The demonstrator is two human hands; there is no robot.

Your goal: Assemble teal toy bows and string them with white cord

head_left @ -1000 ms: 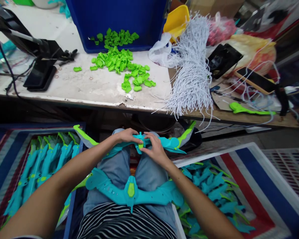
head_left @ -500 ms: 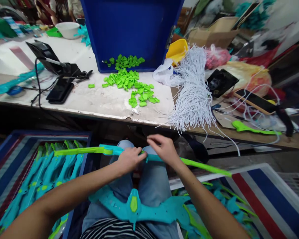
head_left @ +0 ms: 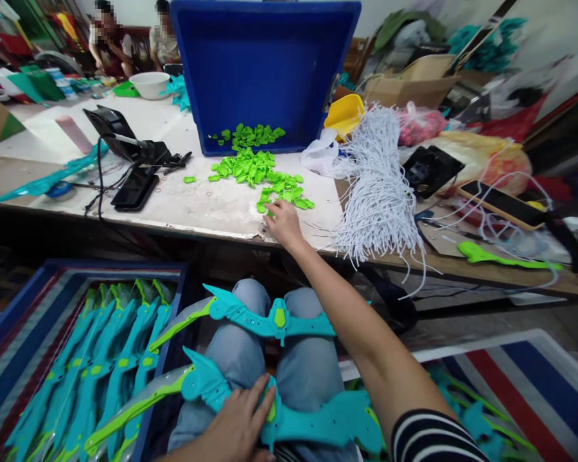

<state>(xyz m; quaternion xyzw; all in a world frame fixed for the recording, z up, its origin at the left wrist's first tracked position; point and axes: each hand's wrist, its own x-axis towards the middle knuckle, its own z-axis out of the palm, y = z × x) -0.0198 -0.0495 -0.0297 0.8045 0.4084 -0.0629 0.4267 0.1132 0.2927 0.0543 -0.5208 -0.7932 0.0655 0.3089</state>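
Two turquoise toy bows with lime-green limbs lie across my lap. My left hand (head_left: 241, 417) rests over the middle of the nearer bow (head_left: 313, 420), its fingers stretched out and apart. The farther bow (head_left: 262, 321) lies over my knees, a green inset showing at its centre; my right forearm covers its right end. At the table's front edge, my right hand (head_left: 285, 223) has finger and thumb closed around a small green plastic piece at the near side of a loose pile of green pieces (head_left: 250, 167).
A blue crate (head_left: 270, 70) stands on its side behind the pile. White cords (head_left: 380, 186) are bundled to its right, and a black phone (head_left: 135, 189) lies to the left. Finished-looking bows (head_left: 96, 353) fill a crate at my left; more lie at lower right. People sit far back.
My right hand has gone from the farther bow to the green pieces. My left hand has dropped onto the nearer bow. The farther bow now lies face up on my knees.
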